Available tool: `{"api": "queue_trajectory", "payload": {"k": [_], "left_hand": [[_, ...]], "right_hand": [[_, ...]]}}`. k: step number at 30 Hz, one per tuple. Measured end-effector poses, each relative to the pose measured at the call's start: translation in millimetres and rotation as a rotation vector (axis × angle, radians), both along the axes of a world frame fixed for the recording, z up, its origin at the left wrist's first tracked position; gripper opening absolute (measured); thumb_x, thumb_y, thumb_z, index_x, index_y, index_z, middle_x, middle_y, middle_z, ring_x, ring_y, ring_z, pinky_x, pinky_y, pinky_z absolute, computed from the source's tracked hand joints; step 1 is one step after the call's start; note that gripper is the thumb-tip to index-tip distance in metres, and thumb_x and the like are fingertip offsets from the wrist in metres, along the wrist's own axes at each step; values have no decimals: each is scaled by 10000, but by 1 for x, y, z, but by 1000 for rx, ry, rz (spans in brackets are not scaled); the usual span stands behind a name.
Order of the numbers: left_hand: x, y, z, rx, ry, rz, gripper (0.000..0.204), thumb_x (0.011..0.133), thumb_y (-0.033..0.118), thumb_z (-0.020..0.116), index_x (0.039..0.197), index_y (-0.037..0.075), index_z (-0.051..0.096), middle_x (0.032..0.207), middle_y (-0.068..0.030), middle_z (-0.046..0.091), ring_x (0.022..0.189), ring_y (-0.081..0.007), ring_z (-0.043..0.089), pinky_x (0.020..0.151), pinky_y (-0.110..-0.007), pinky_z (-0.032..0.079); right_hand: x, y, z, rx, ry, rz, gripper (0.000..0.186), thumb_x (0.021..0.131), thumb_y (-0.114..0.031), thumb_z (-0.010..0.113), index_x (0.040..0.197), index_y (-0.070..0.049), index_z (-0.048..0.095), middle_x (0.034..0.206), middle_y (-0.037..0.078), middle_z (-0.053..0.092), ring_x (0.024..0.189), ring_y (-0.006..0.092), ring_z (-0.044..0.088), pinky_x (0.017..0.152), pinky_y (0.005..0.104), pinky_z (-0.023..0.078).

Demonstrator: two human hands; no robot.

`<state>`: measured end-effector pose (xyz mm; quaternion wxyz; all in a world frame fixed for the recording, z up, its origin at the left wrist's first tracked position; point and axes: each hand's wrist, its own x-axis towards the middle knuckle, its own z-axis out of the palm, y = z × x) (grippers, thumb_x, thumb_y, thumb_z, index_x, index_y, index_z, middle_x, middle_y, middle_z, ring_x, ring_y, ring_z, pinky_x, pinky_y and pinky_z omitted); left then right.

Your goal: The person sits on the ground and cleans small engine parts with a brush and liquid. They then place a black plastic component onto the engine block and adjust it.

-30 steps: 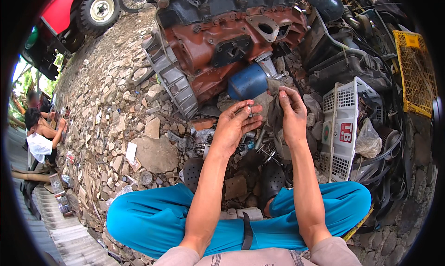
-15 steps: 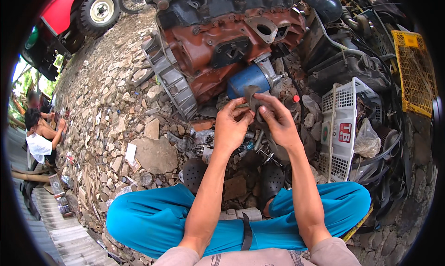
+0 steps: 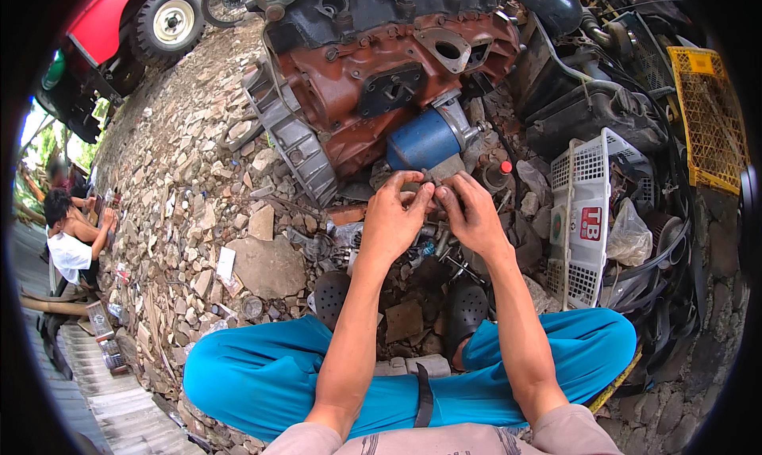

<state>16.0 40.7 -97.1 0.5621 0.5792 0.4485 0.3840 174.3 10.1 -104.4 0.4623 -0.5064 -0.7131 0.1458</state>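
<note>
Both my hands meet in front of the engine, fingertips close together. Thumb and fingers of my left hand (image 3: 395, 217) are pinched at a small dark part, too covered to name. Closed as well, my right hand (image 3: 479, 217) grips a limp grey piece (image 3: 449, 166), perhaps cloth or sandpaper, which sticks up beyond its fingers. Just past the fingertips a blue oil filter (image 3: 423, 142) is fitted on the reddish-brown engine block (image 3: 317, 90). Between my forearms, bolts and metal parts (image 3: 456, 266) lie on the ground.
A white plastic basket (image 3: 583, 280) stands to the right, near a yellow crate (image 3: 706, 122). A bottle with a red cap (image 3: 498, 174) is beside my right hand. Stones cover the left ground. Far left sits another person (image 3: 75, 245); a red vehicle (image 3: 99, 26) stands behind.
My hands have drawn slightly lower and closer together. The grey piece, upright between the fingertips before, now sits further right, beyond the right fingers.
</note>
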Motion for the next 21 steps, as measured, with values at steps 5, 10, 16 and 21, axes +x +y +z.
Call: {"api": "queue_trajectory", "payload": {"k": [5,10,16,21], "left_hand": [[5,-5,3,184,18,-30,326,905,175,647,1187,36,559,904,-92,679,814,-111,644,705,-259,515],[6,-8,1,245,34,-50,270,868,189,691,1097,53,650,940,-44,670,886,-112,622,725,-264,505],[6,-8,5,380,157,31,230,833,189,715,1015,48,699,937,-64,674,867,-163,643,741,-274,502],[3,-7,13,562,282,55,220,810,181,725,984,47,713,942,-94,682,864,-226,659,751,-315,508]], "right_hand": [[1,-1,7,3,103,-99,169,925,-89,548,825,46,561,697,177,506,628,334,501,579,384,396],[7,-1,9,-150,198,-107,314,960,-183,534,754,54,534,586,147,411,531,203,387,518,350,337],[10,-2,18,-370,298,-87,370,944,-274,574,785,60,578,560,75,397,565,92,354,507,324,320],[13,-2,20,-414,329,-50,341,926,-271,604,842,57,642,593,14,491,597,68,398,527,296,341]]}}
